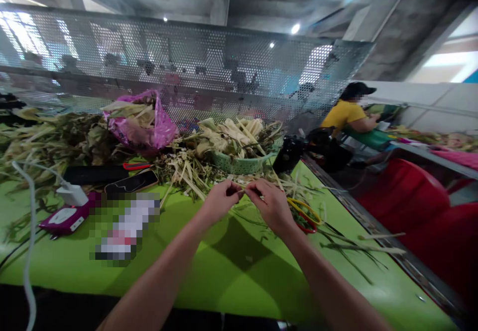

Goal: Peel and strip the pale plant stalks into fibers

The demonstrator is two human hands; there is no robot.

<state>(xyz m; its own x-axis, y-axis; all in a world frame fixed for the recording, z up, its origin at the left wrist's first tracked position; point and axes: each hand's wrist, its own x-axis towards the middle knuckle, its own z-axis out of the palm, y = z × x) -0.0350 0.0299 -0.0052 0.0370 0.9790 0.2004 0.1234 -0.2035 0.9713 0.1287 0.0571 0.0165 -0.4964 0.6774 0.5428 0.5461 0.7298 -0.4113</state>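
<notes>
My left hand (221, 200) and my right hand (272, 205) meet above the green table, fingertips pinched close together. Whatever lies between the fingers is too small to make out. Just beyond them stands a green plastic basket (239, 164) heaped with pale dried husks (239, 134), corn husks by their look. Loose husk strips (190, 179) and scraps lie scattered around its base. Close by my right wrist, a loop-shaped handle in yellow and red (306, 211) rests among thin green strips, partly hidden by the forearm.
A pink plastic bag (164, 127) of husks sits back left beside a large husk pile (67, 137). Phones (132, 181), red-handled cutters (136, 166), a purple power strip (70, 221) and a white cable (32, 251) lie left. A black bottle-like object (287, 154), red chairs (407, 186) and a person (339, 117) are right.
</notes>
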